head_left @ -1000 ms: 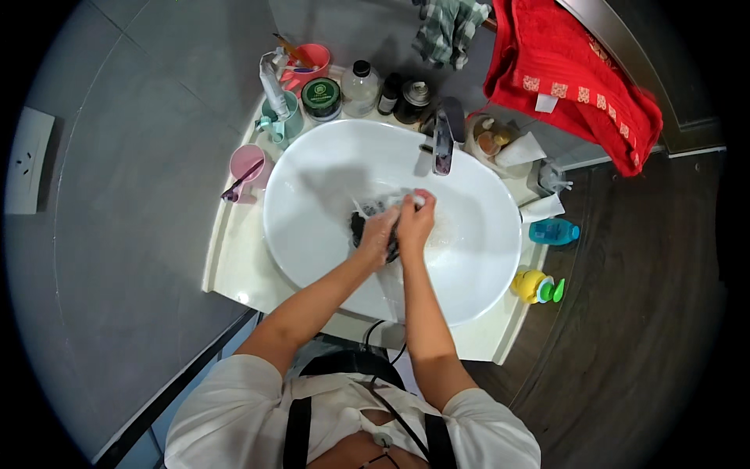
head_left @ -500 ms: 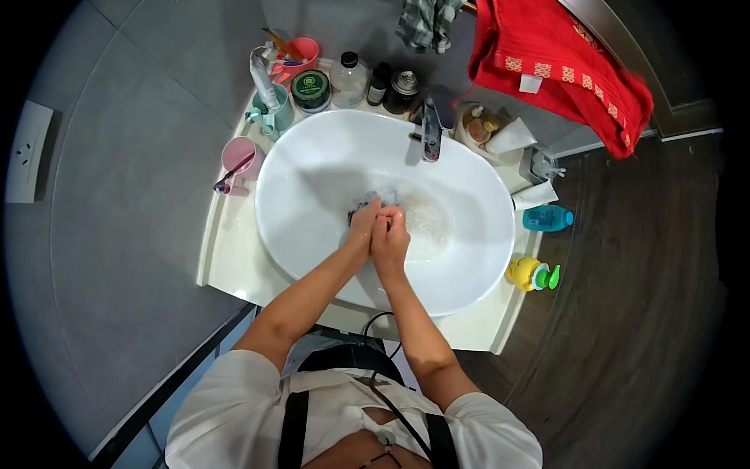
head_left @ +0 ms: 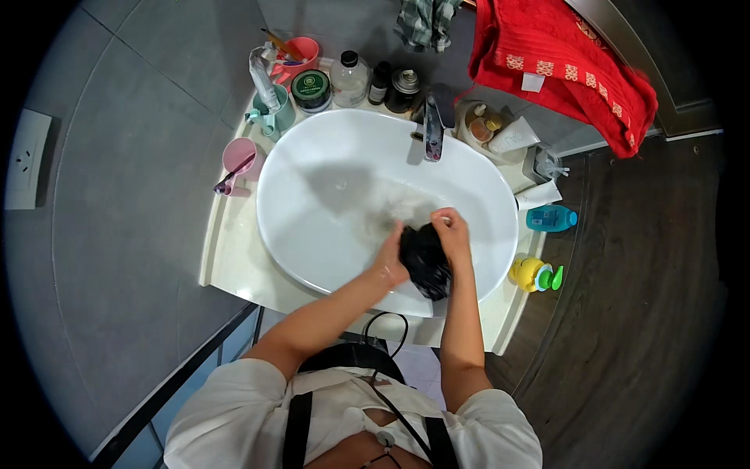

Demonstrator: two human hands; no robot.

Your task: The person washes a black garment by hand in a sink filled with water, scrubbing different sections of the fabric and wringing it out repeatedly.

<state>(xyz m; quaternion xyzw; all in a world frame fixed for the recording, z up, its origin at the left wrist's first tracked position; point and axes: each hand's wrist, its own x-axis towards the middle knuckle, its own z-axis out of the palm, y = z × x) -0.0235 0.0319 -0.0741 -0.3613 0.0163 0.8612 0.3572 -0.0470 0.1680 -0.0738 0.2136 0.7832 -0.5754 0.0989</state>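
Black wet cloth [head_left: 427, 270], bunched and glossy, held up between two bare hands over the near right part of the white basin [head_left: 308, 227]. Left hand [head_left: 391, 259] at the cloth's left edge: fingers point away from the body, touching its upper left side, with some hidden by the folds; they appear to grasp it. Right hand [head_left: 453, 234] at the upper right: fingers bent over, pinching the top corner, knuckles upward. Bulk of the cloth lies between the two sets of fingers and droops below them toward the body, its lower end over the near rim as seen from above. Whether that end touches the rim cannot be told.

Beyond the hands, greyish water [head_left: 402, 205] with pale froth on the basin floor. Tap [head_left: 434, 133] at the far edge, right of centre, well apart from the cloth.

On the bench [head_left: 233, 262], left of the basin: pink cup [head_left: 241, 156] with a purple stick across it, teal cup [head_left: 277, 117] near it. Behind: green-lidded jar [head_left: 311, 90], clear bottle [head_left: 348, 84]. Right side: blue bottle [head_left: 551, 219], yellow bottle [head_left: 528, 274]. Red towel [head_left: 558, 66] hangs at upper right.
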